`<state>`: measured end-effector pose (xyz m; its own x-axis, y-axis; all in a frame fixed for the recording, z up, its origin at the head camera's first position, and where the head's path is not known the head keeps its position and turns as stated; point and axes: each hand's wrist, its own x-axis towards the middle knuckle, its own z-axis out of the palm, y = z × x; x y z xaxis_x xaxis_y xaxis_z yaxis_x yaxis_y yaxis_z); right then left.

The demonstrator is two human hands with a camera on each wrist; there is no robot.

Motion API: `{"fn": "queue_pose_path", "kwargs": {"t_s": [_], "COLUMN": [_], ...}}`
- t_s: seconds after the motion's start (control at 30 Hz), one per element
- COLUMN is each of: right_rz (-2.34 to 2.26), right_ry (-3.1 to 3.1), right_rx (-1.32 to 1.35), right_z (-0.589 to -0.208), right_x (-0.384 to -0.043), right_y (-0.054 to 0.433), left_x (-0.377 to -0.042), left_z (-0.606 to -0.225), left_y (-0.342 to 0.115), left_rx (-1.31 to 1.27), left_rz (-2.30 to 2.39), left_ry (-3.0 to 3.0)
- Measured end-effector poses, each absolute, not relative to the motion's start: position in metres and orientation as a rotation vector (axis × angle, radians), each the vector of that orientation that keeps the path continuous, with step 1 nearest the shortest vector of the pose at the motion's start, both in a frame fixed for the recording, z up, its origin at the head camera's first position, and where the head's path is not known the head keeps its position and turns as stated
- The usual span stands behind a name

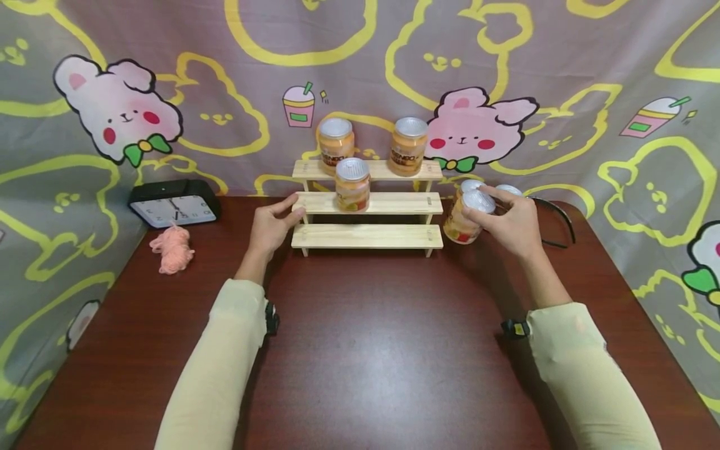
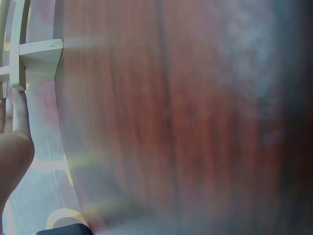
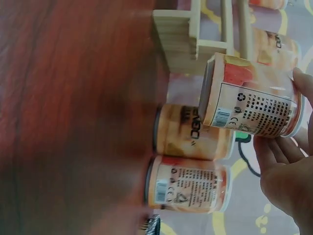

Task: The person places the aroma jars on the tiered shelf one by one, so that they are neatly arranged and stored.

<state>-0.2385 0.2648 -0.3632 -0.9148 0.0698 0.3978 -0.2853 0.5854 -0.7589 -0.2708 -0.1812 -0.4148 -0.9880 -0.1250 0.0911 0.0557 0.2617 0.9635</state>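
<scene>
1. I read the step in hand as moving a jar across to the three-tier pale wooden rack (image 1: 365, 236), which stands near the middle of the far edge of the dark red-brown wood-grain worktop (image 1: 349, 350).
2. My right hand (image 1: 510, 226) holds a round, orange-labelled jar with a silvery lid (image 1: 460, 230), thumb and fingers wrapped about its lidded end. That jar is tilted, its base off the worktop, just beside the rack's right end.
3. My left hand (image 1: 271, 228) has thumb and forefinger in a narrow pinch on the left end of the rack's middle board (image 1: 405, 203), I judge to steady it; how firmly, I can't tell.
4. Matching jars stand upright on the rack: one (image 1: 352, 194) left of centre on the middle board, two (image 1: 407, 153) (image 1: 336, 150) on the top board.
5. Two more jars (image 3: 183, 132) (image 3: 188, 183) stand on the worktop towards its far right corner, near each other.
6. As I judge it, the next move calls for raising and levelling the held jar, then bringing it left over the middle board's right half without nudging its neighbour. The rack looks light, so I'd want the left hand bracing it through the release.
</scene>
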Motion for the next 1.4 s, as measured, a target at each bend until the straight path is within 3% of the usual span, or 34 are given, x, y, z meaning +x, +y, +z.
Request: {"fn": "queue_pose_path", "kwargs": {"t_s": [0.3, 1.4], "right_rz": [1.339, 1.488], "right_ry": [-2.371, -2.262], "right_rx": [0.264, 0.413], "right_z": [-0.343, -0.328], "right_x": [-0.240, -0.257], "right_y": [0.250, 0.175], "left_x": [-0.275, -0.270], "left_z": [-0.410, -0.414], "left_y": [-0.183, -0.183], "left_rx": [0.076, 0.049], "left_rz": [-1.813, -1.780], "left_ry": [-2.376, -2.419]}}
